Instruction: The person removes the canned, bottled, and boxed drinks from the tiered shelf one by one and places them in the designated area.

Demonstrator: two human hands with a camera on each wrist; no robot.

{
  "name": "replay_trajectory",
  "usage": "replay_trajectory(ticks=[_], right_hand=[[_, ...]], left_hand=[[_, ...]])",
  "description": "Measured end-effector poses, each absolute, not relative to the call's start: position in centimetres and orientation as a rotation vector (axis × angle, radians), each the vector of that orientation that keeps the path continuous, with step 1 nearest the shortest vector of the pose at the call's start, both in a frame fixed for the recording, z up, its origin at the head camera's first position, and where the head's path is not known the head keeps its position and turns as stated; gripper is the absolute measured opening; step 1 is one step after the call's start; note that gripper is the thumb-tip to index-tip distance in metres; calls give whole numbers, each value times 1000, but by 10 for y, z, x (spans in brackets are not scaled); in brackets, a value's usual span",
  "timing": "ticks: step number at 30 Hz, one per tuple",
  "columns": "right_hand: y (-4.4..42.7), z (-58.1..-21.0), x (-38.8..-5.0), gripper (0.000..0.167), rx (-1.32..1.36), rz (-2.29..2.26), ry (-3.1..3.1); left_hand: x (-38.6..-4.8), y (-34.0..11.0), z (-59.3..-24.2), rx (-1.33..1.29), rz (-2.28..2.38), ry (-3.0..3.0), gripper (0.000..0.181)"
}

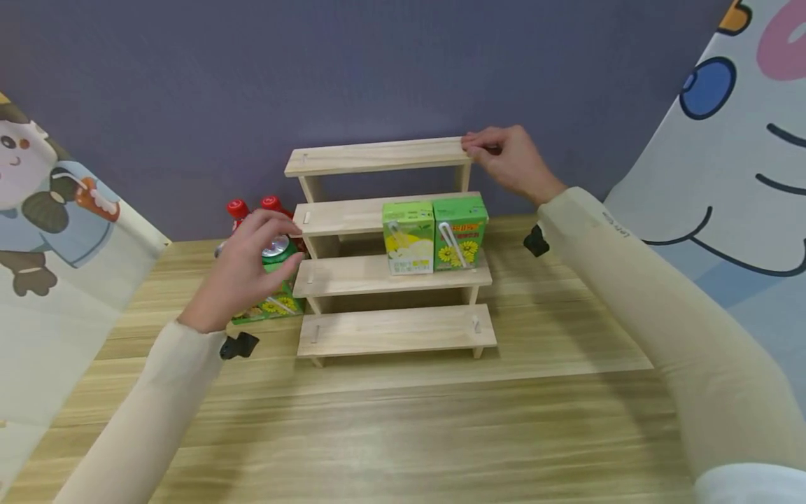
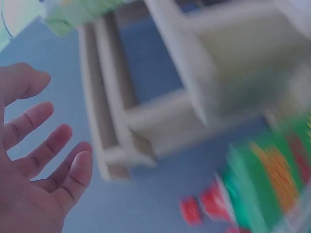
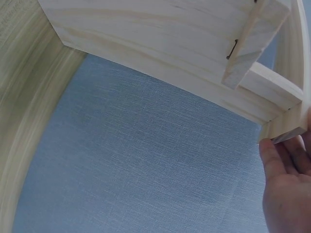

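Observation:
A four-step wooden shelf (image 1: 397, 332) stands in the middle. At the right end of its top board, my right hand (image 1: 510, 161) grips the corner; in the right wrist view, the thumb and fingers of that hand (image 3: 291, 194) close about the board's end. On the shelf's right side stand a light green juice box (image 1: 411, 245) and a darker green juice box (image 1: 460, 234), side by side. My left hand (image 1: 242, 266) hovers at the shelf's left, fingers apart and slightly bent. Nothing lies in that hand (image 2: 34, 160) in the left wrist view.
Left of the shelf, partly hidden by the left hand, are a green can with a silver top (image 1: 278, 248), a green drink box (image 1: 277, 308) and red-capped bottles (image 1: 238, 208). A blue-grey wall (image 1: 378, 70) rises behind; cartoon-printed panels flank the wooden table (image 1: 403, 434).

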State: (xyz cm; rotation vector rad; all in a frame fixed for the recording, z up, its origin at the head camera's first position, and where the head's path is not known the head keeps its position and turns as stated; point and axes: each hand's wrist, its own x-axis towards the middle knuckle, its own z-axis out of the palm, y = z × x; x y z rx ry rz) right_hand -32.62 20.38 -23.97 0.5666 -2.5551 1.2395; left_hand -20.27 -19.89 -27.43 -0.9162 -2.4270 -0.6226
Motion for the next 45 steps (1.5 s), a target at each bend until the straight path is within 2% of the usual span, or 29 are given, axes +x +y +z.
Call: replay_trajectory(ticks=[11,23,30,45], right_hand=[[204,-234,-324,27,561,1200,-2598],[206,-236,-325,27,580,1151,-2627],[205,-235,-325,27,568,1162,-2627],[206,-236,-324,29,565,1176,-2637]], left_hand=[[-215,-111,-256,-1161,-642,-2451,40],[-229,-76,-254,-1224,-600,-2450,34],[-228,-70,-251,-1200,-572,-2431,23],[-208,-104,-240,-1141,-650,-2370,25]])
